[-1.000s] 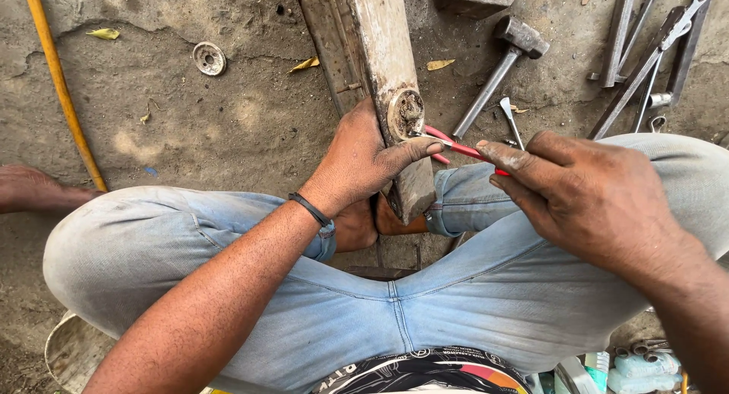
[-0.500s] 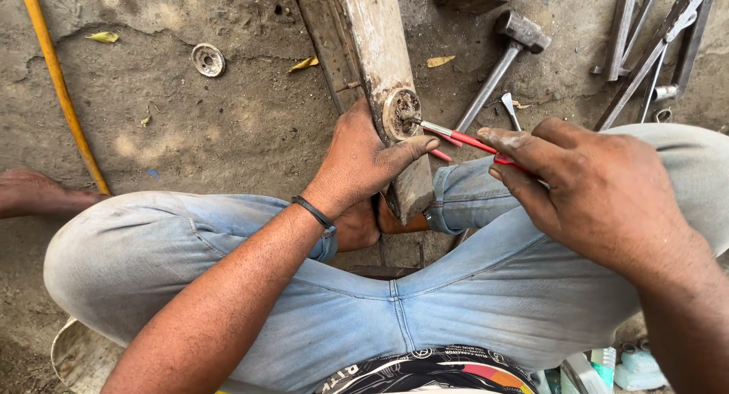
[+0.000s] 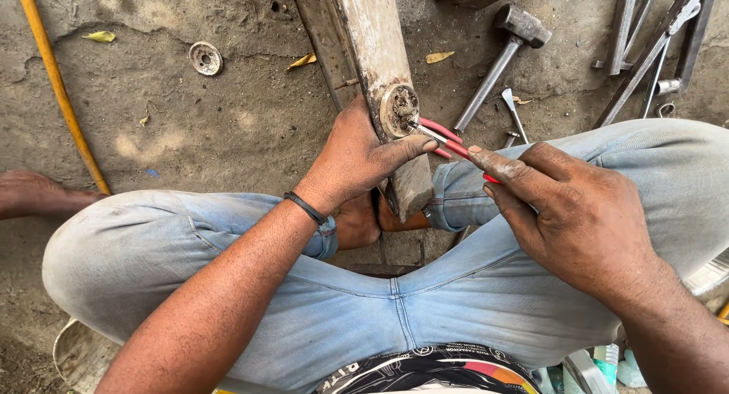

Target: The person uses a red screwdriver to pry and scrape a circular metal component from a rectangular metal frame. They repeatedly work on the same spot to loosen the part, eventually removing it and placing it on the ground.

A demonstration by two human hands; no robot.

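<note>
Gripping red-handled pliers (image 3: 448,141), bracing metal bar (image 3: 377,52)

The pliers (image 3: 444,138) tips have reached the round fitting (image 3: 398,109).

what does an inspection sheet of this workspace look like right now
surface: rough, cracked concrete floor with dry leaves
job's things: long metal bar with a round fitting on its side; red-handled pliers, tips at the fitting
clutter: hammer, small washer-like disc, metal rods and tools at top right
grippers: left hand grips the bar; right hand holds the pliers
cables: yellow hose or rod at left
surroundings: person seated in blue jeans; a bare foot at left edge
</note>
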